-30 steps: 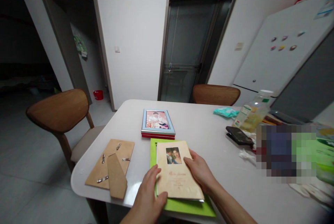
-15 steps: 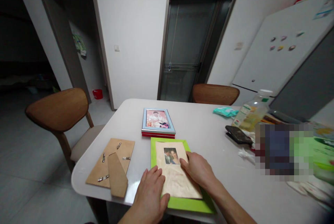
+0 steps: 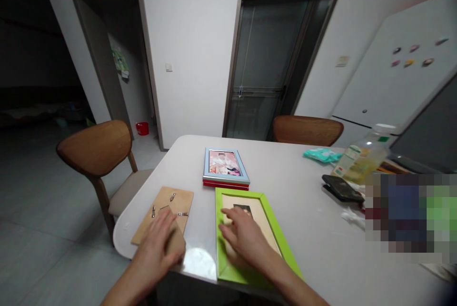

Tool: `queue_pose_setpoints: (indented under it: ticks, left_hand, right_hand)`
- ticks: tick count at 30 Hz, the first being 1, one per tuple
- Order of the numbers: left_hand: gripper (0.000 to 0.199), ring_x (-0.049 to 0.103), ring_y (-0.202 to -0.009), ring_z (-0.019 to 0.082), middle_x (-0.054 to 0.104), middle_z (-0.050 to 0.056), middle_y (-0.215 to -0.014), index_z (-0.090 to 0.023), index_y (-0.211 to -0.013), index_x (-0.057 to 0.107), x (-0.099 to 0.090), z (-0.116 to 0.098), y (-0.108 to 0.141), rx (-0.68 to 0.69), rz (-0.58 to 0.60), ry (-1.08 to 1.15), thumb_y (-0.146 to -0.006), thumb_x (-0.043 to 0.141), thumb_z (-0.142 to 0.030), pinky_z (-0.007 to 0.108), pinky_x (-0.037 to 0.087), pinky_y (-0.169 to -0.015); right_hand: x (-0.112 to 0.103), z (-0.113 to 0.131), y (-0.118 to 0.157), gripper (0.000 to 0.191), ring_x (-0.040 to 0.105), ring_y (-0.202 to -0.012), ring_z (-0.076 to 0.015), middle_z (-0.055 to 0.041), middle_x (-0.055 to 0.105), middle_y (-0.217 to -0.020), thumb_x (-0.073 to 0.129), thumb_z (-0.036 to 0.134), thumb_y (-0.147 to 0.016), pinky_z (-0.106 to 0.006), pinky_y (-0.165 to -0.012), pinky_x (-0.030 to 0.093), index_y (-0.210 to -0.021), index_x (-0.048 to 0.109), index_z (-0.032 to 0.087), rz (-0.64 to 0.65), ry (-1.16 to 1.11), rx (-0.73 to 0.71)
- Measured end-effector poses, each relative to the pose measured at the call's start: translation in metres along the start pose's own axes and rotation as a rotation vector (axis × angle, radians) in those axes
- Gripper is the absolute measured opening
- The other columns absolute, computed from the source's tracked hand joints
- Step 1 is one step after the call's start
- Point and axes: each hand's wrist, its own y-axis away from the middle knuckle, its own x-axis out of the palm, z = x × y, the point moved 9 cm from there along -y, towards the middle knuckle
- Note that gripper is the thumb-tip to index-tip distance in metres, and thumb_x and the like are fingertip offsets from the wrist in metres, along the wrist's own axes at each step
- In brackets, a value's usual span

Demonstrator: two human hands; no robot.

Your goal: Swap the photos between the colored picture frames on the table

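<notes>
My left hand (image 3: 156,246) lies over the brown frame backing board (image 3: 148,222) at the table's left front corner. Its fingers and thumb are apart across the stand leg (image 3: 177,241), whose lower part it partly covers. Several metal clips show on the board, which rests flat. My right hand (image 3: 246,238) is over the green picture frame (image 3: 222,263), fingers loosely bent and thumb apart, with nothing seen in its grasp. Inside the frame's border lies a cream sheet (image 3: 264,213) with a small photo (image 3: 246,208), mostly hidden by this hand.
Behind the green frame is a stack of frames, a light blue one (image 3: 243,172) on top and red edges below. To the right are a phone (image 3: 342,188), a bottle (image 3: 360,158) and a teal packet (image 3: 323,155). Wooden chairs (image 3: 94,149) stand around the white table (image 3: 307,249).
The cream sheet, which overlapped the green frame's border, now sits within it. My left hand has moved left from the sheet to the backing board. My right hand has come off the sheet's edge.
</notes>
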Motion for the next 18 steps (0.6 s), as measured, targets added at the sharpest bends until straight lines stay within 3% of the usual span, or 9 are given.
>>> queue_pose_setpoints:
  ticks: [4,6,10,12,14,18]
  left_hand:
    - [0.065,0.037,-0.115,0.032,0.043,0.017,-0.125,-0.014,-0.114,0.047,-0.012,0.066,0.023,-0.091,0.019,-0.138,-0.055,0.066,-0.033,0.046,0.033,-0.093]
    - [0.060,0.039,-0.114,0.030,0.044,0.016,-0.124,-0.015,-0.112,0.049,-0.013,0.079,0.032,-0.066,-0.010,-0.149,-0.056,0.065,-0.028,0.043,0.033,-0.093]
    - [0.046,0.046,-0.109,0.024,0.051,0.009,-0.119,-0.020,-0.107,0.054,-0.015,0.090,0.038,-0.041,-0.066,-0.108,-0.061,0.060,-0.024,0.037,0.036,-0.092]
    - [0.039,0.051,-0.104,0.024,0.055,0.006,-0.115,-0.024,-0.102,0.057,-0.019,0.086,0.036,-0.020,-0.069,-0.060,-0.063,0.060,-0.029,0.035,0.040,-0.089]
    - [0.035,0.053,-0.102,0.023,0.056,0.005,-0.114,-0.025,-0.099,0.058,-0.027,0.071,0.033,0.022,-0.098,-0.015,-0.066,0.060,-0.035,0.033,0.042,-0.087]
    - [0.035,0.049,-0.106,0.021,0.051,0.004,-0.119,-0.026,-0.106,0.054,-0.041,0.004,0.024,0.175,-0.208,0.031,-0.072,0.056,-0.036,0.031,0.041,-0.089]
  right_hand:
    - [0.044,0.073,-0.004,0.042,0.047,-0.091,-0.0211,-0.0089,0.053,-0.095,0.051,0.038,-0.069,-0.034,-0.079,0.037,-0.105,0.052,0.019,0.070,-0.113,-0.155]
    - [0.069,0.095,-0.007,0.053,0.046,-0.089,-0.0247,-0.0094,0.051,-0.096,0.059,0.046,-0.057,-0.038,-0.075,0.039,-0.102,0.052,0.019,0.118,-0.081,-0.152]
    - [0.091,0.105,-0.017,0.057,0.047,-0.090,-0.0254,-0.0101,0.047,-0.100,0.062,0.033,-0.051,-0.038,-0.072,0.041,-0.105,0.048,0.019,0.143,-0.094,-0.076]
    - [0.084,0.103,-0.019,0.055,0.049,-0.088,-0.0218,-0.0092,0.047,-0.100,0.059,0.027,-0.054,-0.034,-0.075,0.041,-0.107,0.047,0.019,0.157,-0.193,-0.075]
    - [0.063,0.099,-0.015,0.055,0.050,-0.086,-0.0185,-0.0079,0.047,-0.100,0.057,0.024,-0.056,-0.030,-0.077,0.040,-0.109,0.046,0.019,0.151,-0.296,-0.097]
    - [-0.002,0.075,0.009,0.044,0.047,-0.089,-0.0165,-0.0048,0.049,-0.096,0.051,0.016,-0.059,-0.028,-0.082,0.037,-0.103,0.051,0.020,0.062,-0.369,-0.153]
